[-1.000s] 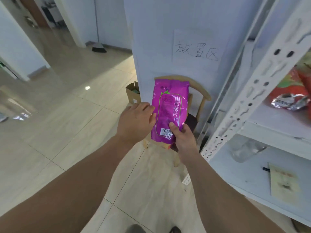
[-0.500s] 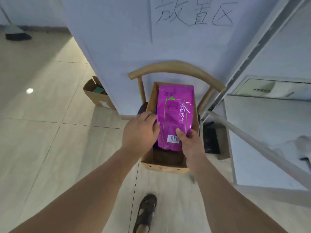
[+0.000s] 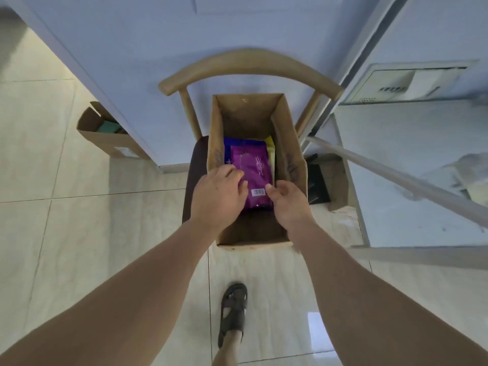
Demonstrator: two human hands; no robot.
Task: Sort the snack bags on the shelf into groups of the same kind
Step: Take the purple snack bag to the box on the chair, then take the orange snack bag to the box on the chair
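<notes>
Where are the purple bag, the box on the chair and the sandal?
purple bag (image 3: 253, 170), head view, middle of its front face.
box (image 3: 248, 114), head view, inner far wall.
sandal (image 3: 233, 310), head view, straps over the foot.

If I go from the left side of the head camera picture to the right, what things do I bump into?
Small cardboard box on the floor → left hand → purple snack bag → right hand → right wall of the big cardboard box on the chair → white metal shelf frame.
</notes>
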